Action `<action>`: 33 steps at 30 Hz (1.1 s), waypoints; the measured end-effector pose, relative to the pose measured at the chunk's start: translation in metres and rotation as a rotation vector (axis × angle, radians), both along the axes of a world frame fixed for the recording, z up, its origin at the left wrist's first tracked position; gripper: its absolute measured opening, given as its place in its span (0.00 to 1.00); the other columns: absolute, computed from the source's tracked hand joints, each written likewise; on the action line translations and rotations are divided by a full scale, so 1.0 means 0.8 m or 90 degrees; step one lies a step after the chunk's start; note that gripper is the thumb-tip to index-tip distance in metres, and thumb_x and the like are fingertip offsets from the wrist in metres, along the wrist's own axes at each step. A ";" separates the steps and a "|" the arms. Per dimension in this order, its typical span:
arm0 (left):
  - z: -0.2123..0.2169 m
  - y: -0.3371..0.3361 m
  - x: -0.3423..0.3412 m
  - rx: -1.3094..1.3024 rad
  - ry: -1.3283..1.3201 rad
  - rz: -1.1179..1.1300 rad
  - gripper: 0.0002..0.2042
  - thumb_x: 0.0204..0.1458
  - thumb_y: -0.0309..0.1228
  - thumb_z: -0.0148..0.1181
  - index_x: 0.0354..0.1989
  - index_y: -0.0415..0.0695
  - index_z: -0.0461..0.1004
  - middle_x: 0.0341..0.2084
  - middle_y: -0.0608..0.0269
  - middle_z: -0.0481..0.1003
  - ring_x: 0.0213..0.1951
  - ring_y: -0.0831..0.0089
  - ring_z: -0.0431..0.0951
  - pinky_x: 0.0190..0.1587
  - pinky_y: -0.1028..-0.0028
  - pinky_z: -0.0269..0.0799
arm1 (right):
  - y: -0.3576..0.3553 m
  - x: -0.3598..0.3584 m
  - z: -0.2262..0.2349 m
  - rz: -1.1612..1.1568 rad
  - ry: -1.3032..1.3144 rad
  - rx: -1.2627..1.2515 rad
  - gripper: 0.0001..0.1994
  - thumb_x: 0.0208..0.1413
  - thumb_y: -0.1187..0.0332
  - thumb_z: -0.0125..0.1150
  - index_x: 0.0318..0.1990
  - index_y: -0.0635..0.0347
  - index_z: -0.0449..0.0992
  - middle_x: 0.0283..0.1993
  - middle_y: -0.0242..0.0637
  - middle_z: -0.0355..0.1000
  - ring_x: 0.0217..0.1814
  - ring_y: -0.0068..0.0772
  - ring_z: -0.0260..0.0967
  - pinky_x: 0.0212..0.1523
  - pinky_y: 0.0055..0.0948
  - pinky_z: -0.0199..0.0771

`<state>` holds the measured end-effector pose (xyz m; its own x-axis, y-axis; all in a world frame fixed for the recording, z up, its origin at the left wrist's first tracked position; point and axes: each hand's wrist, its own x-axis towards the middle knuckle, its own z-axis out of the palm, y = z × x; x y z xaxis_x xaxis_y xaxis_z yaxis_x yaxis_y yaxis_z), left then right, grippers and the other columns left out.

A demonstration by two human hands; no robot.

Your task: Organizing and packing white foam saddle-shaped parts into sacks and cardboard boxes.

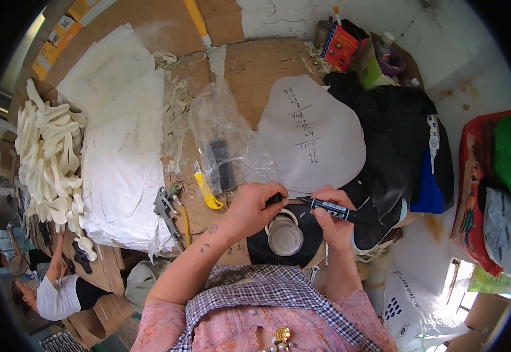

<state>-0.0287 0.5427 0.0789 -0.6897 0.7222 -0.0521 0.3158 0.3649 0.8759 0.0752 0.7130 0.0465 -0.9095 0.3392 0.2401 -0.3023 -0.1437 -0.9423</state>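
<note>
My left hand (pixel 248 210) pinches a black marker cap (pixel 274 199) near the middle of the worktable. Across from it, my right hand (pixel 335 226) grips a dark marker pen (pixel 330 209), its uncapped tip pointing left toward the cap with a small space between. Just below both hands stands a round container (pixel 286 237) with a greyish lid or contents, on a black piece of material. Beyond the hands lies a rounded pale grey sheet (pixel 337 135) bearing handwritten figures. A clear plastic bag (pixel 223 117) overlaps its left side.
A yellow utility knife (pixel 208 192) and a spray gun (pixel 166 211) lie left of my hands. Further left are stacked white sheets (pixel 120 158) and many cream shaped pieces (pixel 50 152). Black material (pixel 390 129) covers the right side. Two people (pixel 62 296) are at the lower left.
</note>
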 end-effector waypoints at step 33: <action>-0.008 -0.004 0.010 0.009 0.045 -0.016 0.05 0.44 0.25 0.59 0.31 0.43 0.73 0.22 0.56 0.72 0.26 0.60 0.72 0.28 0.69 0.66 | 0.001 0.007 -0.003 0.020 -0.009 -0.016 0.11 0.46 0.72 0.61 0.36 0.66 0.69 0.33 0.41 0.67 0.31 0.24 0.62 0.33 0.20 0.64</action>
<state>-0.0208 0.5398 0.0723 -0.6729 0.7397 0.0060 0.3862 0.3444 0.8557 0.0808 0.7136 0.0438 -0.9231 0.3166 0.2184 -0.2836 -0.1765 -0.9426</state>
